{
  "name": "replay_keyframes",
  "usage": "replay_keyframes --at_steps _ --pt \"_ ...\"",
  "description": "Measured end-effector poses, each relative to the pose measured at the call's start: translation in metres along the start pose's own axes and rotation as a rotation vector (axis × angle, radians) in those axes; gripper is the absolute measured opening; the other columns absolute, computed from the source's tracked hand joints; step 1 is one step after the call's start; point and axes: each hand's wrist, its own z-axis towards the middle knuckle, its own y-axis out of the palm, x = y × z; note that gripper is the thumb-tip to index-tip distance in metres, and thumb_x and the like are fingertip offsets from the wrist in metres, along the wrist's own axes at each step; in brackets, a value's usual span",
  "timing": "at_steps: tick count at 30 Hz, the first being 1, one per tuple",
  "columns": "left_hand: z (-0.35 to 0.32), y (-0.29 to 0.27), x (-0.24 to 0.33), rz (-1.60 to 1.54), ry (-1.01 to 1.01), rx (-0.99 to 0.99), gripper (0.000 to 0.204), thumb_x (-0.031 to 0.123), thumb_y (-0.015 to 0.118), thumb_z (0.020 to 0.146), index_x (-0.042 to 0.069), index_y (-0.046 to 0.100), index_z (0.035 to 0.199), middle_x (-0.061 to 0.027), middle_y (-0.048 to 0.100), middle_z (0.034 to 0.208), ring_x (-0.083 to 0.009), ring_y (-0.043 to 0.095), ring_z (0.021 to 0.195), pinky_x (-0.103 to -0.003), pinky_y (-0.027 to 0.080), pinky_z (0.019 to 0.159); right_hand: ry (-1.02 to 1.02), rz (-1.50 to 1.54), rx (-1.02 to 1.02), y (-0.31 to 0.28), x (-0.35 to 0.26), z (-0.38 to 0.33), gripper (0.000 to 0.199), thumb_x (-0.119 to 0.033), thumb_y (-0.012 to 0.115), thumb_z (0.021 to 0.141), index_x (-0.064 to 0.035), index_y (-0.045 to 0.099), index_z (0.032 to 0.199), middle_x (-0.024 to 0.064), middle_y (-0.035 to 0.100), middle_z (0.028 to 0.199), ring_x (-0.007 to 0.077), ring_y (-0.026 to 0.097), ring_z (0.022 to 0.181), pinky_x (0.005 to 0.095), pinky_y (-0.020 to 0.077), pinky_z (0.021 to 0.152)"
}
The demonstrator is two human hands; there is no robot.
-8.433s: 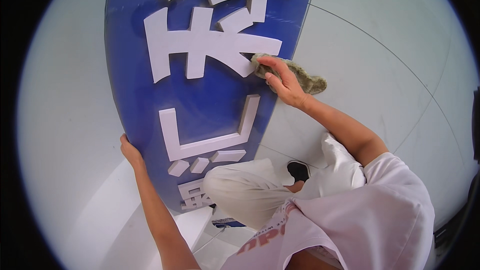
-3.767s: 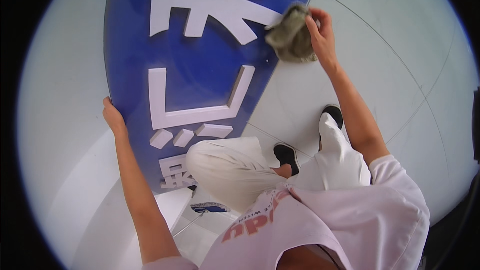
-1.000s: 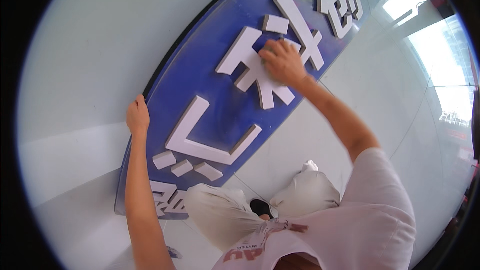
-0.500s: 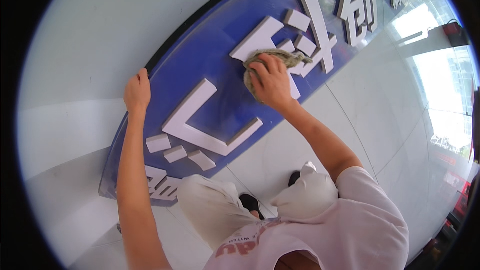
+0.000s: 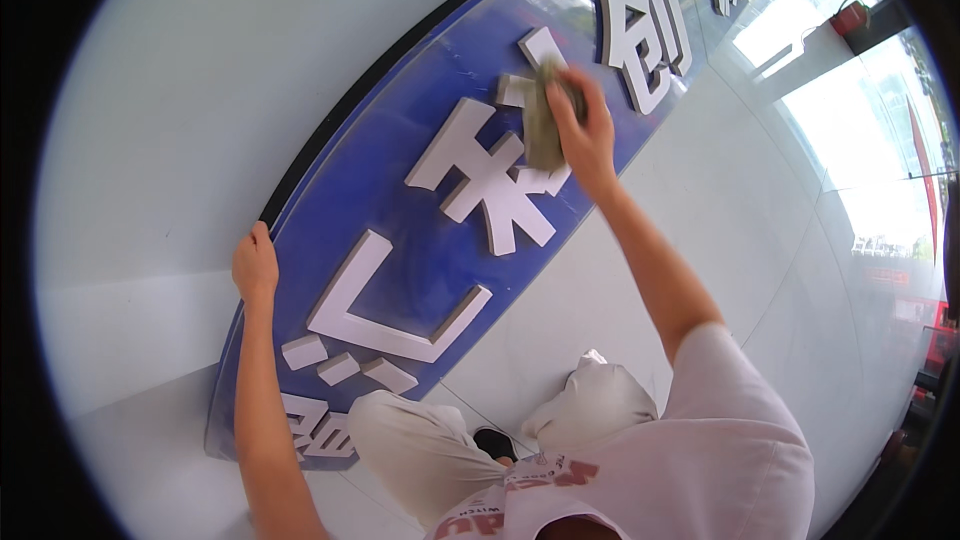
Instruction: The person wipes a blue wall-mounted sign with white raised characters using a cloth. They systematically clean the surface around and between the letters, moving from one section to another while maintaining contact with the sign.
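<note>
A long blue sign board (image 5: 330,210) with raised white characters (image 5: 500,175) stands slanting from the lower left to the upper right. My right hand (image 5: 585,130) is closed on a grey-green cloth (image 5: 543,135), pressed over the raised strokes in the upper part of the board; both are slightly blurred. The cloth covers part of the character beneath it. My left hand (image 5: 257,262) grips the board's dark far edge on the left, with its fingertips curled over the rim and partly hidden.
A pale wall (image 5: 180,120) rises behind the board on the left. Light floor tiles (image 5: 740,250) lie to the right, with bright reflections. My bent knees (image 5: 400,430) are close to the board's near edge. A red object (image 5: 850,17) stands at the far right.
My right hand has moved the cloth up along the board, off the middle character onto the strokes beyond it. My left hand stays on the edge while the view has shifted.
</note>
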Motion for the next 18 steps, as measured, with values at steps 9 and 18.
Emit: replay_keyframes --at_steps 9,18 --pt "0.015 0.004 -0.019 0.015 0.032 0.003 0.058 0.045 0.039 0.096 -0.004 0.071 0.097 -0.0239 0.070 0.098 -0.0405 0.065 0.095 -0.044 0.048 0.085 -0.379 -0.532 0.171 -0.005 0.155 0.011 0.059 0.010 0.056 0.079 -0.0157 0.057 0.132 0.0209 0.047 0.138 0.0418 0.042 0.129 0.0476 0.0336 0.109" --pt "0.011 0.003 -0.014 0.002 0.023 0.023 0.057 0.041 0.038 0.097 -0.006 0.069 0.093 -0.0244 0.069 0.090 -0.0403 0.065 0.088 -0.044 0.048 0.080 0.187 -0.661 -0.170 -0.180 0.233 -0.170 0.033 -0.006 0.061 0.089 -0.0126 0.063 0.122 0.0152 0.059 0.122 0.0345 0.056 0.117 0.0419 0.0458 0.101"
